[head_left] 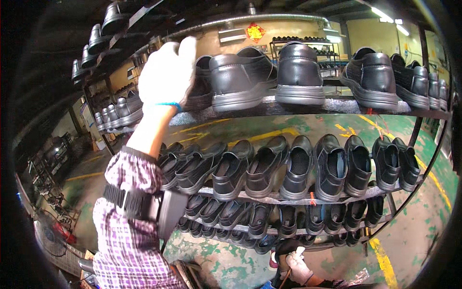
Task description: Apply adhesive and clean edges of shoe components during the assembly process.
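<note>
My left hand (pixel 166 77), in a white glove, is raised to the upper shelf against a black slip-on shoe (pixel 199 91). The glove covers part of that shoe, and most of the fingers are hidden, so its grip cannot be told. Several more black shoes (pixel 299 72) stand along this shelf with their heels toward me. Low down, my right hand (pixel 298 267), also white-gloved, is closed around a thin brown stick (pixel 286 278). A dark rounded object (pixel 287 246) is right beside that hand; its kind is unclear.
Below the upper shelf, a middle shelf (pixel 269 194) and lower tiers carry rows of black shoes. More shoes sit on a rack at upper left (pixel 98 38). A fan (pixel 49 236) stands at lower left. The green floor (pixel 428 202) has yellow lines.
</note>
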`<state>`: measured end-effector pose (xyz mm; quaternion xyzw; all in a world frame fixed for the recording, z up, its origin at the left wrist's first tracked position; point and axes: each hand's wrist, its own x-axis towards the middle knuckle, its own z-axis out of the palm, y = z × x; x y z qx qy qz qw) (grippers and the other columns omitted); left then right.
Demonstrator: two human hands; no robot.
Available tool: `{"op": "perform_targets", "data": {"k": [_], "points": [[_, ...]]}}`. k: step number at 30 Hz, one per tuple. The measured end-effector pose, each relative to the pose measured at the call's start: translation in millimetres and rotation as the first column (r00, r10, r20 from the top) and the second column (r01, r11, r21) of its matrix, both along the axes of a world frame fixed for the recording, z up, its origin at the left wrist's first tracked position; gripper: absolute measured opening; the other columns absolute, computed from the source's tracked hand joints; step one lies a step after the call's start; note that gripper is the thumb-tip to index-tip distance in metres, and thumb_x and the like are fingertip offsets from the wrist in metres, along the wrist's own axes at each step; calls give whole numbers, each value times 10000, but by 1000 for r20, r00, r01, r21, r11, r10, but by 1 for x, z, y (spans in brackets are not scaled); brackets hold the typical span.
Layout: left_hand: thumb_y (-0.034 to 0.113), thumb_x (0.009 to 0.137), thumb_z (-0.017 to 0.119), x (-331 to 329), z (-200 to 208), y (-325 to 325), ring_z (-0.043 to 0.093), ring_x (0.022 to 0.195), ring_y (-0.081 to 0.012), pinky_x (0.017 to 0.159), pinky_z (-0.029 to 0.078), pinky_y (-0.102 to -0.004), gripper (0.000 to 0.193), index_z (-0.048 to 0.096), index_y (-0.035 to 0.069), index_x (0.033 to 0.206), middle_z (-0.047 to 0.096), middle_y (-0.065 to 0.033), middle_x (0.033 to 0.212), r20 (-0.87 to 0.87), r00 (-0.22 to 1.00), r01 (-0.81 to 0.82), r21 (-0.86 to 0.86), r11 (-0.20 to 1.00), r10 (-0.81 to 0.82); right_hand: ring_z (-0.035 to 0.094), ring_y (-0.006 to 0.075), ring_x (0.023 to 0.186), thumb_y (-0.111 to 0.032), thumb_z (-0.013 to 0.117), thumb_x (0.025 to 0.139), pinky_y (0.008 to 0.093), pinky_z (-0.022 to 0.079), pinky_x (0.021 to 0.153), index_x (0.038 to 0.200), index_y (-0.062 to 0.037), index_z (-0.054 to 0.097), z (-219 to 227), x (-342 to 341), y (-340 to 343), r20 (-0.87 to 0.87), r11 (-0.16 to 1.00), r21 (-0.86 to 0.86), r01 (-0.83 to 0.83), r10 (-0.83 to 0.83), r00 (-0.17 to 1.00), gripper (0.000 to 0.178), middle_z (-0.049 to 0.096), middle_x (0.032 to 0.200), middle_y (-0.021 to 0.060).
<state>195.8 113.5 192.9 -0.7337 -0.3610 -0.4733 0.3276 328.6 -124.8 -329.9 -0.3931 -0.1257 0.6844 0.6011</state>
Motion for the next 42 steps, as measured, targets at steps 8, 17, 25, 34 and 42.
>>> {"op": "perform_targets", "data": {"k": [8,17,25,34,42], "points": [[379,670,704,53,-30,-48,605,801,-258,764,466,-352,423,634,11,866,634,-158,858,258,841,536,-283,795,-475,515,321,905,-367,425,931,545,387,816,1055,-152,525,7,2,-2,38,1000,25,-4,3,999,268,478,1128,112],[160,663,752,-50,-173,-120,573,935,-319,872,442,-478,265,633,43,870,595,-155,975,249,710,661,89,745,-659,499,364,990,-409,397,933,596,347,914,1089,-149,544,50,-5,16,162,958,277,-76,31,986,337,459,1221,135],[139,662,711,-150,-325,-189,517,1026,-307,926,398,-450,436,498,41,1029,524,-158,1096,718,692,671,-603,432,-72,516,333,973,-381,398,936,536,372,888,1113,-120,537,82,-55,66,143,900,397,-182,135,980,344,488,1204,124],[117,661,666,-211,-446,-281,453,1129,-294,986,349,-418,639,347,38,1209,444,-160,1231,738,337,860,-494,127,585,547,273,920,-325,410,939,429,423,817,1140,-79,520,5,-122,61,38,918,161,-362,360,932,336,539,1148,100],[96,659,625,-247,-475,-377,396,1221,-283,1040,305,-389,823,213,35,1369,373,-163,1352,642,-162,960,-75,271,750,575,219,872,-274,421,943,334,468,753,1163,-42,505,-72,-144,44,-198,898,-76,-433,412,889,331,583,1097,79]]}}
